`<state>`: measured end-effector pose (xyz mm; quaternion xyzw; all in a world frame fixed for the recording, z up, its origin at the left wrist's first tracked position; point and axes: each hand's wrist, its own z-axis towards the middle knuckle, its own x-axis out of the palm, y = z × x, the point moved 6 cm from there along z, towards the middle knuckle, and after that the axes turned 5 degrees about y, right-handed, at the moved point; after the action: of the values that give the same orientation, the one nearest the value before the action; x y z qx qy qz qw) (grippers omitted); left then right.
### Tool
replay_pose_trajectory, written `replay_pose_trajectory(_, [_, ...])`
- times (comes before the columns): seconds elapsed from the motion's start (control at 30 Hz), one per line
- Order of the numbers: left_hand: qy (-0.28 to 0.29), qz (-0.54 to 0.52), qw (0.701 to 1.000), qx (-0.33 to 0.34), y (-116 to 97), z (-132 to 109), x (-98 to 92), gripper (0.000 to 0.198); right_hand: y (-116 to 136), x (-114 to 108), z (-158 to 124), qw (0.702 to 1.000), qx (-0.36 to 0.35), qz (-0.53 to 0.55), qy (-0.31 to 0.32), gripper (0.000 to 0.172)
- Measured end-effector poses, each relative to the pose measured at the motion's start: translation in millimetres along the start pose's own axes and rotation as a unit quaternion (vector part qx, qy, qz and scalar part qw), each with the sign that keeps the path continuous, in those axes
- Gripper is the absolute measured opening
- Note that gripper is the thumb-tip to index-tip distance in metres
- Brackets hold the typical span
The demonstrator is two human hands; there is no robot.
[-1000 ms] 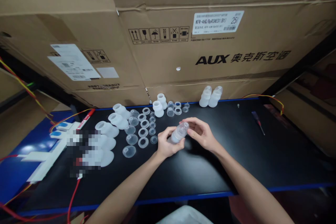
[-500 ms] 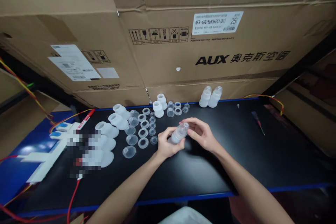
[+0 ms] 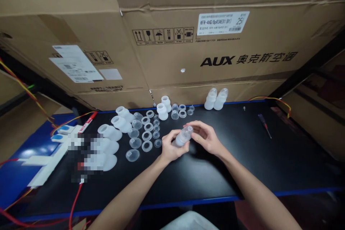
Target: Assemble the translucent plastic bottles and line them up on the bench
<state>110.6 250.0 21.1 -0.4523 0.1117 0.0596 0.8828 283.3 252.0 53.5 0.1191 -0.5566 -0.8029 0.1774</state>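
Observation:
A small bottle with a clear dome cap [image 3: 185, 135] is tilted over the black tabletop. My left hand [image 3: 172, 146] is wrapped round its lower body. The fingers of my right hand [image 3: 206, 137] are curled at the cap's upper right side. Left of the hands lie clear domes [image 3: 132, 155], rings [image 3: 147, 146] and small clear discs [image 3: 158, 143] in columns. White bottle bodies [image 3: 109, 132] lie farther left, and two more [image 3: 162, 111] stand at the back. Two capped bottles [image 3: 221, 99] stand near the back edge.
Behind the black table [image 3: 291, 158] rises a large cardboard box [image 3: 167, 54]. A screwdriver [image 3: 265, 125] lies at the right. On the left are a red marker [image 3: 88, 122], a white power strip [image 3: 44, 172] and red and yellow wires. A yellow-red cable runs along the back right.

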Motion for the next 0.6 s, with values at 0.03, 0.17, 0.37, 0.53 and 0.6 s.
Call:
replay_pose_trajectory(0.03, [0.000, 0.000, 1.000, -0.001, 0.0, 0.1, 0.1, 0.031, 0.2, 0.3, 0.2, 1.000, 0.002, -0.004, 0.000, 0.035])
replay_pose_trajectory(0.17, [0.000, -0.003, 1.000, -0.001, 0.1, 0.3, 0.4, 0.032, 1.8, 1.4, 0.6, 1.000, 0.005, -0.007, -0.003, 0.035])
replay_pose_trajectory(0.37, [-0.005, -0.005, 1.000, 0.000, -0.3, -0.3, -0.2, 0.032, -1.6, 0.2, -0.1, 1.000, 0.011, -0.003, -0.007, 0.037])
replay_pose_trajectory(0.53, [-0.002, -0.006, 1.000, -0.006, 1.1, -0.7, 0.2, 0.033, -4.8, -0.9, -0.5, 1.000, 0.005, -0.007, -0.008, 0.035])
replay_pose_trajectory(0.6, [0.000, -0.004, 1.000, -0.008, 1.5, -0.6, 0.5, 0.033, -4.5, -0.4, -0.4, 1.000, 0.005, -0.013, -0.008, 0.035])
